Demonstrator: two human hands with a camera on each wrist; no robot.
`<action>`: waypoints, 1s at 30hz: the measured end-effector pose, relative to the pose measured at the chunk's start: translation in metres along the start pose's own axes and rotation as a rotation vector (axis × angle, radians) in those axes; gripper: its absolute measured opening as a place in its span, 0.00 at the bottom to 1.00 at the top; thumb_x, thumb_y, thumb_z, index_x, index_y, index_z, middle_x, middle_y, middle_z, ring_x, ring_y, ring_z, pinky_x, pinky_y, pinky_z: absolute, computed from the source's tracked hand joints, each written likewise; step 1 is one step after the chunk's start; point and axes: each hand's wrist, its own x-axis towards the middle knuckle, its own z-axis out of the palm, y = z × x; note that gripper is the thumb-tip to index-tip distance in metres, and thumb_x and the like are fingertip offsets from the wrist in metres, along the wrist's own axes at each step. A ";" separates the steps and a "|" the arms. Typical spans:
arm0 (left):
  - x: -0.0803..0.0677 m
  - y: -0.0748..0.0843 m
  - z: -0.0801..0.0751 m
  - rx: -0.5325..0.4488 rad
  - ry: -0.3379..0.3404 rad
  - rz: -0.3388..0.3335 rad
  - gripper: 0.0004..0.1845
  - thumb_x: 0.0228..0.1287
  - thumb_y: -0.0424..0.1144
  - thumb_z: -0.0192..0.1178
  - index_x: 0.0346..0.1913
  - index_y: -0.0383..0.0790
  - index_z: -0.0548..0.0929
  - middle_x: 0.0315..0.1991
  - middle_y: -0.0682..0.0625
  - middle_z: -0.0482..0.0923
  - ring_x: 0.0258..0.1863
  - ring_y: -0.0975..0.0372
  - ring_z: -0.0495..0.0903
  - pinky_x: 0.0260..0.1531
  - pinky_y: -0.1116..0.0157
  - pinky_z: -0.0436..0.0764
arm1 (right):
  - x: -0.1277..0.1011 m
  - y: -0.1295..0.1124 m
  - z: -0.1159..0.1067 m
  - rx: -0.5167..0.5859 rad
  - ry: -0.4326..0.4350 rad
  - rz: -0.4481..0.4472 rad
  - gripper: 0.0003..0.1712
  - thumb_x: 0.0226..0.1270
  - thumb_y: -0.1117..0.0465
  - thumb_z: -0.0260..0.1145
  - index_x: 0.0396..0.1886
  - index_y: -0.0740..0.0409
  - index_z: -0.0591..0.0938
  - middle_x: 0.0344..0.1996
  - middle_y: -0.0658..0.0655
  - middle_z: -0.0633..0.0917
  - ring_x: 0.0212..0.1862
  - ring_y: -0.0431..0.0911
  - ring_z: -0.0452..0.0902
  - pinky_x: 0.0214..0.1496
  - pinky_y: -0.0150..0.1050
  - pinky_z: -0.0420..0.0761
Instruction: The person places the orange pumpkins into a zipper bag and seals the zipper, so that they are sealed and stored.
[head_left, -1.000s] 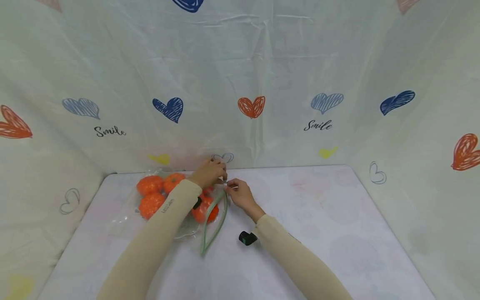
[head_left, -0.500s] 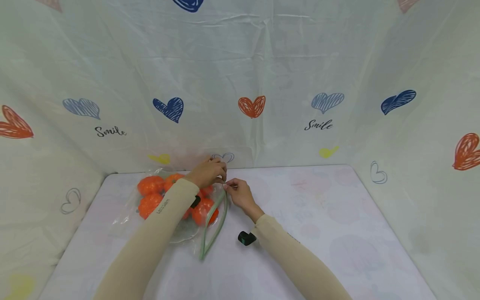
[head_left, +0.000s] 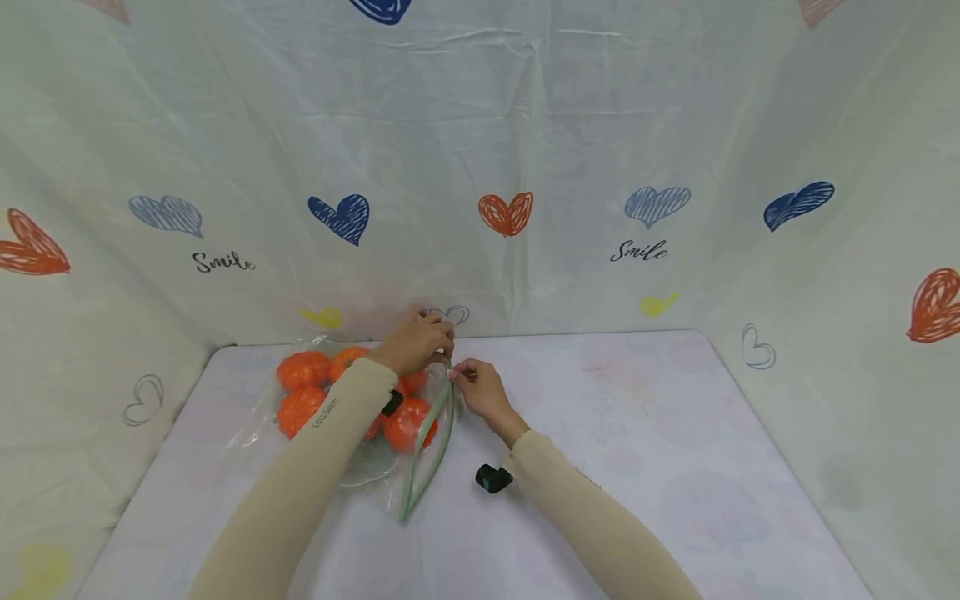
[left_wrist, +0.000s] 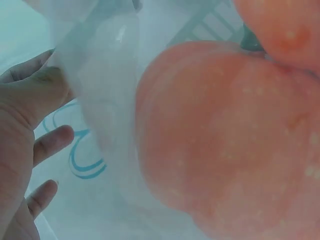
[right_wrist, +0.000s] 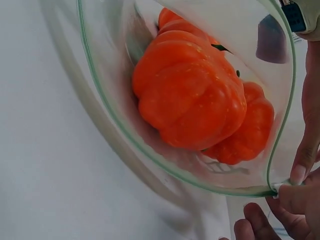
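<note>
A clear zip bag (head_left: 372, 468) with a green zip strip (head_left: 434, 469) lies toward the back left of the table. Inside are several ribbed orange-red fruits (right_wrist: 187, 95) with green stems, like large tomatoes. My left hand (head_left: 414, 343) pinches the bag at the far end of the strip; in the left wrist view its thumb (left_wrist: 42, 90) lies against the film. Close beside it, my right hand (head_left: 483, 390) pinches a small whitish slider (right_wrist: 276, 187) on the strip. In the right wrist view the bag's mouth gapes wide. My left forearm covers some fruits.
The white table (head_left: 622, 433) meets a cloth backdrop (head_left: 570, 283) printed with hearts just behind my hands. Similar cloth hangs on both sides. A black wrist camera (head_left: 492, 478) sits under my right wrist.
The near end of the green strip has shifted slightly toward me. My right hand keeps its pinch almost in place, and my left hand has moved only a little.
</note>
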 end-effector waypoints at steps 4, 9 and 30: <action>0.000 -0.002 -0.001 0.028 0.009 -0.025 0.03 0.67 0.43 0.71 0.36 0.51 0.93 0.47 0.54 0.84 0.55 0.55 0.79 0.66 0.47 0.71 | -0.004 -0.002 0.001 0.007 -0.002 0.015 0.09 0.76 0.66 0.65 0.42 0.70 0.86 0.39 0.63 0.88 0.41 0.46 0.81 0.37 0.32 0.77; -0.001 -0.004 -0.006 0.038 0.007 -0.075 0.03 0.67 0.43 0.72 0.36 0.50 0.93 0.48 0.53 0.84 0.56 0.53 0.79 0.66 0.45 0.69 | -0.011 -0.002 0.002 0.008 -0.020 0.035 0.09 0.76 0.66 0.64 0.41 0.69 0.86 0.39 0.63 0.87 0.38 0.43 0.78 0.34 0.31 0.74; -0.007 -0.014 -0.006 0.077 0.063 -0.243 0.03 0.67 0.42 0.73 0.39 0.48 0.93 0.44 0.51 0.85 0.55 0.50 0.78 0.67 0.46 0.68 | -0.047 0.001 0.005 0.014 -0.051 0.079 0.08 0.75 0.66 0.65 0.39 0.68 0.86 0.36 0.59 0.85 0.36 0.42 0.74 0.35 0.32 0.74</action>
